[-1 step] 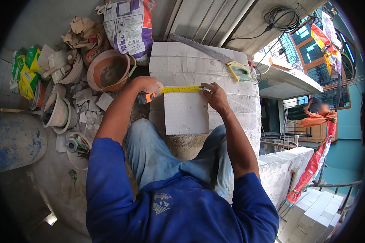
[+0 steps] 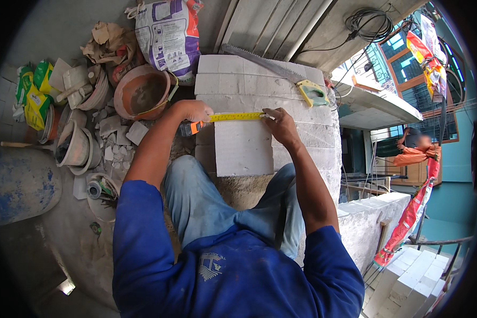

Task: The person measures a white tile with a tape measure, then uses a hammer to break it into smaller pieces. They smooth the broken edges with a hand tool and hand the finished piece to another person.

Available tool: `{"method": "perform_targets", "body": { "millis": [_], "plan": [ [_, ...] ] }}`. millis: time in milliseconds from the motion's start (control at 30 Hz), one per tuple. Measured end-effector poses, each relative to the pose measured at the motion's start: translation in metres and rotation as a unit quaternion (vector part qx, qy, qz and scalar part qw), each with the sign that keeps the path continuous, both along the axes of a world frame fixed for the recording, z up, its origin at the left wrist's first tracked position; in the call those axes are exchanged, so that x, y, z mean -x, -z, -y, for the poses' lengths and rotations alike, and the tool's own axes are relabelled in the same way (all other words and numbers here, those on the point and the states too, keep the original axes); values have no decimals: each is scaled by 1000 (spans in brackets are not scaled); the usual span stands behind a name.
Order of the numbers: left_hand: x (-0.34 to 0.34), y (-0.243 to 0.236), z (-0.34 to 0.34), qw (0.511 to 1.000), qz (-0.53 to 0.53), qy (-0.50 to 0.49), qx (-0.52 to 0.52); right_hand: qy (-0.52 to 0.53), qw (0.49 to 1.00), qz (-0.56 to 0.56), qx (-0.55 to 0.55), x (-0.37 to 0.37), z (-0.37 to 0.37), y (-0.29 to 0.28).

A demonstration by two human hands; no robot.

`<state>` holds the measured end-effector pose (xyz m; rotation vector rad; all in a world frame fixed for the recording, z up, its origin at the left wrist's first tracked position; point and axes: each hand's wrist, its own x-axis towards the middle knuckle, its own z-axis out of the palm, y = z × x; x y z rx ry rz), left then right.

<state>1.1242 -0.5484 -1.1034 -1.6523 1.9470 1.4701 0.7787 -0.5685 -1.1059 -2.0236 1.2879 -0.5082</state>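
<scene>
A yellow tape measure [image 2: 236, 117] is stretched along the far edge of a pale block [image 2: 244, 149] in front of my knees. My left hand [image 2: 196, 110] is closed at the left end of the blade, with the black and orange case just below it. At the other end, my right hand [image 2: 281, 126] pinches the blade's tip near the block's far right corner. The block rests on a surface of similar pale blocks [image 2: 222, 84]. Beyond my hands lies a hand saw [image 2: 311, 93] with a yellow and green handle, its long blade pointing to the far left.
To the left stand a terracotta-coloured tub [image 2: 123, 95], a printed sack [image 2: 167, 45], stacked buckets [image 2: 74, 143], rubble [image 2: 111, 127] and a blue-stained drum [image 2: 21, 180]. A coiled black cable [image 2: 370, 25] lies at the far right. Another person [image 2: 416, 146] is in the background at right.
</scene>
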Motion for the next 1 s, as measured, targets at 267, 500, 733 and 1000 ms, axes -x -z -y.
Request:
{"method": "perform_targets", "body": {
  "millis": [267, 500, 733, 1000],
  "plan": [
    [2, -11, 9, 1000, 25, 19, -3, -12, 999, 9, 42, -4, 10, 3],
    [-1, -8, 8, 1000, -2, 8, -10, -7, 999, -2, 34, -7, 9, 5],
    [-1, -6, 11, 1000, -25, 17, 5, -7, 1000, 10, 25, -3, 10, 7],
    [5, -12, 11, 1000, -13, -2, -9, 4, 1000, 14, -6, -4, 8, 6]
  ]
}}
